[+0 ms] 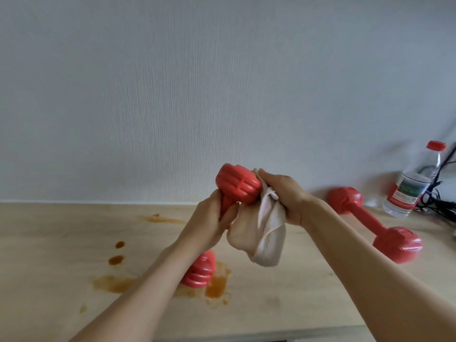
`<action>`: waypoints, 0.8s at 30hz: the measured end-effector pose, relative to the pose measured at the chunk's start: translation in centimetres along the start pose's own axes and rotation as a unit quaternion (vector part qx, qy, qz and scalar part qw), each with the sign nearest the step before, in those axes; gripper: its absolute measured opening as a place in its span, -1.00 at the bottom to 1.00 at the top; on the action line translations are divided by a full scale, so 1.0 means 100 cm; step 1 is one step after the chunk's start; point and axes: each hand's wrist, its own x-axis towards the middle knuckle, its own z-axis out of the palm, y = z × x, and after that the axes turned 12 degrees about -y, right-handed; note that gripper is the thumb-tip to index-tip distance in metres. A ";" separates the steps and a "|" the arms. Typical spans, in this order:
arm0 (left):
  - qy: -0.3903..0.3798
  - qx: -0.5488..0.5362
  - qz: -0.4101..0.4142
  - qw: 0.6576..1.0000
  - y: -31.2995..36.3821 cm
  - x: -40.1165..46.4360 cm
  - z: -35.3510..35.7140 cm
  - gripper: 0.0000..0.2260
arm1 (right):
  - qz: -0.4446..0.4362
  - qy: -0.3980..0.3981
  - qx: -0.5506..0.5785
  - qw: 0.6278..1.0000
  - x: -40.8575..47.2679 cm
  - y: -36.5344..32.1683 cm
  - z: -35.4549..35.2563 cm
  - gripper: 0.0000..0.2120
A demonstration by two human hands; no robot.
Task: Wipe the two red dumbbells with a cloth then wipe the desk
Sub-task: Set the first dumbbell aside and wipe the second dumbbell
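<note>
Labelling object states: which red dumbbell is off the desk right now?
The held dumbbell, gripped by its bar in the left hand while the right hand presses the cloth against its upper head. The other dumbbell lies on the desk, far right.

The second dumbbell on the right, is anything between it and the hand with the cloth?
Nothing visible. The second dumbbell lies on bare desk right of the right hand gripping the cloth; the bottle stands behind it.

left hand (209, 219) grips raised dumbbell (238, 183); right hand (283, 193) presses cloth (261, 233).
</note>
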 end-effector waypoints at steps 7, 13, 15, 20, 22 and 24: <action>0.030 -0.006 -0.046 0.998 -0.005 0.002 -0.008 -0.88 | 0.023 -0.068 -0.080 0.994 -0.024 0.001 0.004 -0.55; 0.022 -0.055 -0.089 0.994 -0.004 0.005 -0.009 -0.85 | -0.127 0.173 -0.193 0.957 -0.016 0.001 0.004 -0.75; 0.011 -0.067 -0.101 0.993 0.000 0.007 -0.007 -0.85 | -0.205 0.264 -0.199 0.921 -0.010 0.004 0.009 -0.71; 0.002 -0.089 -0.131 0.987 0.004 0.007 -0.002 -0.94 | -0.387 0.274 -0.264 0.840 0.011 0.026 0.044 -0.93; 0.010 -0.107 -0.127 0.986 0.002 0.005 -0.004 -0.94 | -0.382 0.196 -0.381 0.819 0.023 0.051 0.040 -0.71; 0.010 -0.112 -0.115 0.987 0.002 0.003 -0.005 -0.97 | -0.375 0.144 -0.432 0.808 0.031 0.069 0.030 -0.58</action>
